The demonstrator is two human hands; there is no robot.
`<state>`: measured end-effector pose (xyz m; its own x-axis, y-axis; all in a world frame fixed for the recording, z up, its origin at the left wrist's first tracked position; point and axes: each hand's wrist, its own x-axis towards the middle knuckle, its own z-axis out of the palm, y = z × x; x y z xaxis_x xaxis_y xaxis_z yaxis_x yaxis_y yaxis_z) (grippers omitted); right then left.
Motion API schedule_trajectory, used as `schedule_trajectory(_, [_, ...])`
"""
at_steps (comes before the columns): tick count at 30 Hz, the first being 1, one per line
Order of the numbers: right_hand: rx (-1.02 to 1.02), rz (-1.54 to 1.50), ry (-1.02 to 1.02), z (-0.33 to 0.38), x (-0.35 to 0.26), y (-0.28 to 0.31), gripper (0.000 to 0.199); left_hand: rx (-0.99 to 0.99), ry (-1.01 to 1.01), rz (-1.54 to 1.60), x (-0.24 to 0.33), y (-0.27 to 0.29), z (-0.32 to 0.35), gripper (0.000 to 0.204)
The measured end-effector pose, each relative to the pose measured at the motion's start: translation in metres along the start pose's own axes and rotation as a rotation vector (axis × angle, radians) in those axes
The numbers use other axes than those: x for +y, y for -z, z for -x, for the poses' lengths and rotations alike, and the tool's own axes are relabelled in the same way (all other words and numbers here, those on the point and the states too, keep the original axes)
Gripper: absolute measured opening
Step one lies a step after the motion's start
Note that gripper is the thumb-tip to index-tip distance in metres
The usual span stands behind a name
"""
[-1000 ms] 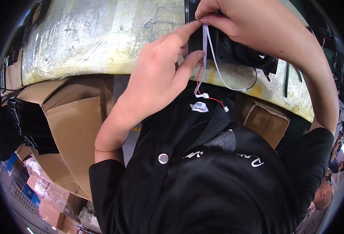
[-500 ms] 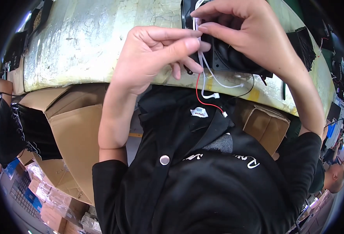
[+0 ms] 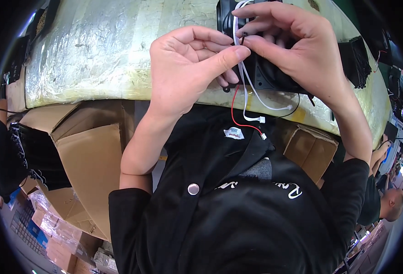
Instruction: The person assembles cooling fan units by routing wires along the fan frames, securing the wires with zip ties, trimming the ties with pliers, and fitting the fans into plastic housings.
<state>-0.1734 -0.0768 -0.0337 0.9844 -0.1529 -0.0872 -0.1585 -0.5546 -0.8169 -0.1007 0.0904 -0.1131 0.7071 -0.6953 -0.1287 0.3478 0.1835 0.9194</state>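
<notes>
At the top centre lies a black device [image 3: 267, 78] with a fan-like housing, partly hidden by my hands. A bundle of white cables [image 3: 236, 23] runs along its left side. My left hand [image 3: 197, 61] is closed around the bundle, thumb and fingers meeting at it. A thin black cable tie [image 3: 243, 38] stands up between the two hands. The thumb of my right hand [image 3: 297, 43] presses at this tie, with its fingers curled over the cables. White connector ends [image 3: 261, 119] and a red wire [image 3: 233, 112] hang over the table edge.
The table [image 3: 87, 59] is covered in creased clear film. To the right lies a bunch of black ties [image 3: 357, 61]. Open cardboard boxes [image 3: 92, 160] stand below the table edge, left and right [image 3: 312, 153]. Another person [image 3: 386, 203] is at the far right.
The black tie now shows upright between my hands. My left thumb has come up to the cables, and both hands have shifted slightly right. The hanging wires swung a little right.
</notes>
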Motion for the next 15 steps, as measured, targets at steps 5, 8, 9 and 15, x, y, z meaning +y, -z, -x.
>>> schedule_trajectory(5, [0.004, 0.026, 0.025, 0.002, 0.0, 0.0, 0.031, -0.015, 0.042, 0.031, 0.003, -0.001, -0.001, 0.026])
schedule_trajectory(8, [0.007, 0.08, 0.043, 0.002, -0.002, 0.002, 0.031, -0.02, 0.027, 0.019, 0.001, -0.001, -0.002, 0.017])
schedule_trajectory(9, [-0.008, 0.077, 0.046, 0.002, -0.001, 0.003, 0.032, -0.02, 0.026, 0.019, 0.001, -0.001, -0.002, 0.017])
schedule_trajectory(15, [-0.116, -0.157, -0.084, -0.002, -0.008, 0.009, 0.037, -0.066, -0.044, 0.055, -0.001, 0.006, -0.008, 0.025])
